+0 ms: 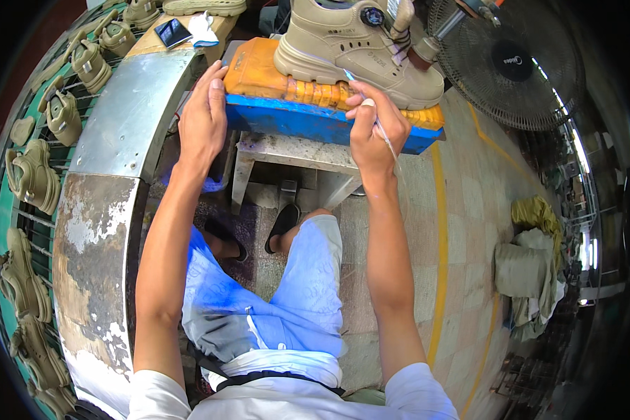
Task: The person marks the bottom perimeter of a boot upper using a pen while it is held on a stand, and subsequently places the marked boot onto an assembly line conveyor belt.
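Observation:
A tan shoe (353, 45) with a round dial on its upper sits on an orange padded top (248, 66) over a blue base (280, 115). My right hand (378, 129) is closed on a slim pen-like tool (386, 140) with a light-blue tip. That tip is at the lower side of the shoe, close to the sole; whether it touches cannot be seen. My left hand (204, 119) lies open against the left end of the orange top, its fingers stretched upward and nothing seen in them.
Tan shoes (31, 175) line a green-backed rack along the left. Beside it runs a worn metal-topped bench (122, 105) with a phone (171, 33) and white cloth (202, 29). A fan (514, 63) stands back right; a metal rod (446, 26) reaches the shoe. Clothing (528, 269) lies at right.

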`<state>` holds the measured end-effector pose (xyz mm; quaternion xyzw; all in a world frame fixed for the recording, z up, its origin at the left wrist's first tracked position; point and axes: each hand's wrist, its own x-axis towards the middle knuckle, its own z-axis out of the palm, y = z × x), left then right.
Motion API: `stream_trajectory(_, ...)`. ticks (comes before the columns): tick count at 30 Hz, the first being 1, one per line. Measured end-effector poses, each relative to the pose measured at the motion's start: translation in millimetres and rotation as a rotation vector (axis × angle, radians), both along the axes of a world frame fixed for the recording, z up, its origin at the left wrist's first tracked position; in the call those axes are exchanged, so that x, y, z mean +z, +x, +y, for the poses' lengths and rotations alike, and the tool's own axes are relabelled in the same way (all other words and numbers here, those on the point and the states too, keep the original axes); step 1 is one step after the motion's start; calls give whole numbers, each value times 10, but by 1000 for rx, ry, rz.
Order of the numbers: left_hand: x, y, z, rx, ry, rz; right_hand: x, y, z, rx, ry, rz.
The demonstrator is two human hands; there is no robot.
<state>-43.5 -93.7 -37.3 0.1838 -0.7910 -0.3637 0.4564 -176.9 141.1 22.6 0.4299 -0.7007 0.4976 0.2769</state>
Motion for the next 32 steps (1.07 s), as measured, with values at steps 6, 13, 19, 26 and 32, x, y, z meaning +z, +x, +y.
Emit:
stream_trajectory(6, -29, -51, -81, -4, -35, -9, 68, -31, 322, -137, 39, 9)
stream_trajectory(13, -117, -117, -231, -9, -11, -26, 326, -30, 535, -225, 107, -15)
stream_trajectory(19, -40, -219, -372, -76, 57, -99, 422, -36, 652, -197, 108, -42)
stream_trajectory(26, -9, -505, -693, -239, 100, -130, 374, 84, 915, -184, 98, -38)
stream_trajectory(32, -76, -865, -1010, -289, 85, -157, 454, 143, 1188, -171, 121, -51)
